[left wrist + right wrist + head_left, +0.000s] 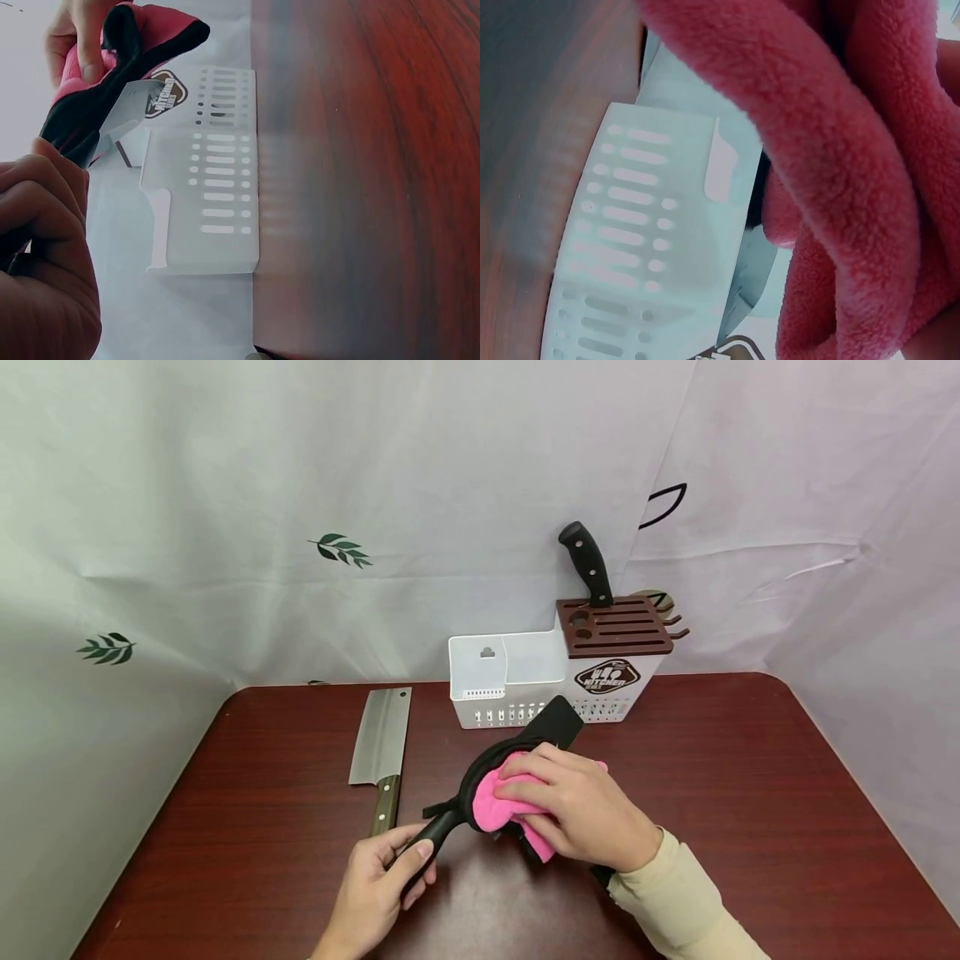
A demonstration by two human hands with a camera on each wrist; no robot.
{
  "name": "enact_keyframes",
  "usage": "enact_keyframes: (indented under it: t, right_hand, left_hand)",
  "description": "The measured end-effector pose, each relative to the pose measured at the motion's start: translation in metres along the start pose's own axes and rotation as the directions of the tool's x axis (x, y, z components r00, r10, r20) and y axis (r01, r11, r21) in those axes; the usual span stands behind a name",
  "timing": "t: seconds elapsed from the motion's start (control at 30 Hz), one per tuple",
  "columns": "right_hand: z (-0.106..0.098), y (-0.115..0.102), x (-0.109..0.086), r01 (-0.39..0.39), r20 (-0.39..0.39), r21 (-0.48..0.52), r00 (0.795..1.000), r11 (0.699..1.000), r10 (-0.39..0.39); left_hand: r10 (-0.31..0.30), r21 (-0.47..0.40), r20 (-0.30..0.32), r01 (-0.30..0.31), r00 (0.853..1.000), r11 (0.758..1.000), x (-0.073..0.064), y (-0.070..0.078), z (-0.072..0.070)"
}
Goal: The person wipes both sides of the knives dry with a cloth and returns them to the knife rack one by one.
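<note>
My left hand [375,881] grips the black handle [429,852] of a broad-bladed knife, its blade [557,720] pointing up and to the right, dark in the head view and shiny in the left wrist view. Wrapped over the middle of that blade is a plush cloth [491,802], pink on one face and black on the other. With curled fingers, my right hand [581,806] holds the cloth against the blade. Pink folds [840,172] fill much of the right wrist view and hide part of the knife.
A cleaver [381,739] with a wooden handle lies left of the knife, its handle end behind my left hand. At the table's back stands a white knife rack [472,714] with a brown slotted top [622,631], side hooks and one black-handled knife [588,568]. Pale curtains surround the table.
</note>
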State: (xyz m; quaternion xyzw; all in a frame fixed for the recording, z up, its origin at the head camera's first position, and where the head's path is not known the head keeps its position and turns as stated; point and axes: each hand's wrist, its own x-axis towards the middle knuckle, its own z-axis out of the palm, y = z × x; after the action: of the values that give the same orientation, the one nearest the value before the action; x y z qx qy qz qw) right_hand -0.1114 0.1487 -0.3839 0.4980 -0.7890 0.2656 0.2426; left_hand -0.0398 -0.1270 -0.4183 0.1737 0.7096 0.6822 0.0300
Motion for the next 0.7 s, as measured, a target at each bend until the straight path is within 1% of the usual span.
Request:
enact_keyframes:
  t: [0.1,0.23,0.37,0.57,0.7]
  right_hand:
    - [-0.002,0.0,-0.001,0.009,-0.001,0.014,1.0,1.0,-0.009]
    - [-0.004,0.002,-0.003,0.007,-0.006,0.024,1.0,1.0,-0.007]
    - [-0.007,0.006,-0.008,-0.005,0.004,0.009,1.0,1.0,0.005]
    - [-0.017,0.013,-0.017,-0.093,0.049,-0.043,0.994,0.995,0.095]
    - [-0.025,0.018,-0.024,-0.145,0.052,-0.076,0.987,0.986,0.149]
  left_hand:
    - [0.003,-0.005,-0.005,-0.003,1.0,1.0,0.0,0.0,-0.001]
    - [0.003,-0.019,0.006,-0.002,1.0,1.0,0.0,0.0,-0.002]
    - [0.006,-0.033,0.017,-0.005,1.0,0.999,0.0,0.0,-0.004]
    - [0.023,-0.033,0.029,-0.022,0.999,0.999,0.0,0.0,-0.008]
    - [0.043,-0.021,0.042,-0.042,0.998,0.999,-0.001,0.0,-0.012]
